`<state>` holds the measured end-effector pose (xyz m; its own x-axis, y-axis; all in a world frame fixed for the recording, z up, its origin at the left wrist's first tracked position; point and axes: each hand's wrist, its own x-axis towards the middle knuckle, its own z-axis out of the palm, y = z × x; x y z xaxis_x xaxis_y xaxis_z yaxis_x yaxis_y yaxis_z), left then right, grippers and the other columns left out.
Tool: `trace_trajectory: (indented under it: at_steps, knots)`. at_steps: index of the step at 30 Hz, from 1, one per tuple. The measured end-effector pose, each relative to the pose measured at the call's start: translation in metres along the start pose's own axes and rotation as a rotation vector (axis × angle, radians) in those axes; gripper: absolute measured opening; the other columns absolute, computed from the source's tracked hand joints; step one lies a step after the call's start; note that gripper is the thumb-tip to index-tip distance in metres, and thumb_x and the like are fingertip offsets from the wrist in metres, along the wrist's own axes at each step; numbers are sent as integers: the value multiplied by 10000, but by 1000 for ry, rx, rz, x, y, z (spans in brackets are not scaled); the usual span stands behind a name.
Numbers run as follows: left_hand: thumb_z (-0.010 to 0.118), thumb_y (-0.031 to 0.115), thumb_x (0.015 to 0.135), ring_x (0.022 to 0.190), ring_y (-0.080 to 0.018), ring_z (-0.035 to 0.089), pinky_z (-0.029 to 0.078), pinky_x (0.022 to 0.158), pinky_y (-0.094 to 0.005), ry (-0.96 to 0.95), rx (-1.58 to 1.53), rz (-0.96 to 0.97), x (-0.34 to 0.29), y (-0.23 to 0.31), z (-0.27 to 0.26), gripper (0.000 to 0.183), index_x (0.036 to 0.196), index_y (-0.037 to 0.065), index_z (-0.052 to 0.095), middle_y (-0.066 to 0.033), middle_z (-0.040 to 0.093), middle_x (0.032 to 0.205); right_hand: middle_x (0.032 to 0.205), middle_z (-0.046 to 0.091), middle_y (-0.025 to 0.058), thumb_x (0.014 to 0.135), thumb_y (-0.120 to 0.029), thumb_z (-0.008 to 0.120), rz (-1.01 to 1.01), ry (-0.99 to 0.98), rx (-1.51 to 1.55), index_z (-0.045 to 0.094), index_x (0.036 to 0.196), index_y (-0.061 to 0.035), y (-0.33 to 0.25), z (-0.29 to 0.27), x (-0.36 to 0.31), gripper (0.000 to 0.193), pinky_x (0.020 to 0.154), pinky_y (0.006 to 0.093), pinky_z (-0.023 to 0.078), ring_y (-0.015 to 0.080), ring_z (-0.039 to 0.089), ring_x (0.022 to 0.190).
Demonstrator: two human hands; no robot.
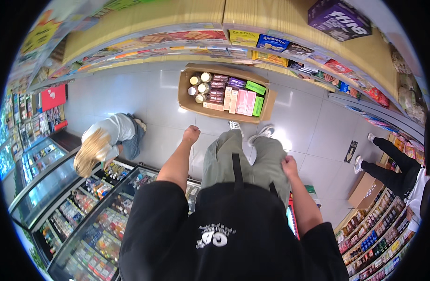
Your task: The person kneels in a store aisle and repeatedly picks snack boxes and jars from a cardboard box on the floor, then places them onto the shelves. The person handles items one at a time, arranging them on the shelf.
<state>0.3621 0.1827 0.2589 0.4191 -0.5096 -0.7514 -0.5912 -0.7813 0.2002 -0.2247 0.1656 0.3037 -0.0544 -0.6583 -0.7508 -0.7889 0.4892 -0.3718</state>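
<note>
On the floor in front of my feet stands an open cardboard box [269, 106]. Inside it are several round canisters [203, 88] at the left, dark brown packs [218, 85] in a stack, a purple pack [237, 83], pink boxes [245, 102] and green boxes [256, 87]. My left hand [191, 134] hangs in the air on the near side of the box's left end, curled into a loose fist and apart from it. By my right thigh is my right hand [289, 166], also curled closed. No object shows in either hand.
Wooden shelves [187, 14] with packaged snacks run along the far side; a purple box [339, 19] sits on top. A person [112, 140] crouches at the glass-topped freezers [93, 220] at left. Another person [402, 173] is at right, near curved shelves [374, 234] and a carton [364, 191].
</note>
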Motion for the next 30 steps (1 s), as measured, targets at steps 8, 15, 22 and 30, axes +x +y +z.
trace_trajectory:
  at_steps: [8, 15, 22, 30]
  knots:
    - [763, 312, 884, 1216, -403, 649, 538, 1046, -480, 55, 77, 156, 181, -12, 60, 485, 1285, 67, 640, -203, 693, 1258, 1421, 545, 297, 981, -340, 686, -10, -16, -149, 540, 1408, 36, -15, 102, 37, 588, 1133, 503, 459, 470, 549, 1303]
    - [816, 239, 870, 1280, -441, 596, 546, 1039, -525, 240, 239, 229, 319, 5, 81, 777, 1519, 92, 415, -210, 521, 1450, 1439, 536, 263, 1009, -210, 645, -18, 22, -97, 512, 1414, 30, -23, 121, 32, 488, 1156, 498, 425, 460, 527, 1325]
    - [862, 236, 853, 1264, -457, 609, 548, 1040, -515, 272, 282, 249, 399, 7, 102, 794, 1501, 101, 425, -226, 512, 1468, 1478, 522, 221, 977, -130, 643, 21, 11, -151, 526, 1403, -12, -38, 125, 38, 457, 1169, 519, 412, 440, 500, 1371]
    - [876, 152, 837, 1133, -456, 638, 566, 939, -535, 368, 304, 433, 354, 15, 82, 664, 1383, 114, 501, -214, 546, 1312, 1462, 546, 213, 957, -122, 659, -6, 34, -155, 545, 1386, -21, -47, 130, 33, 455, 1164, 511, 417, 435, 518, 1357]
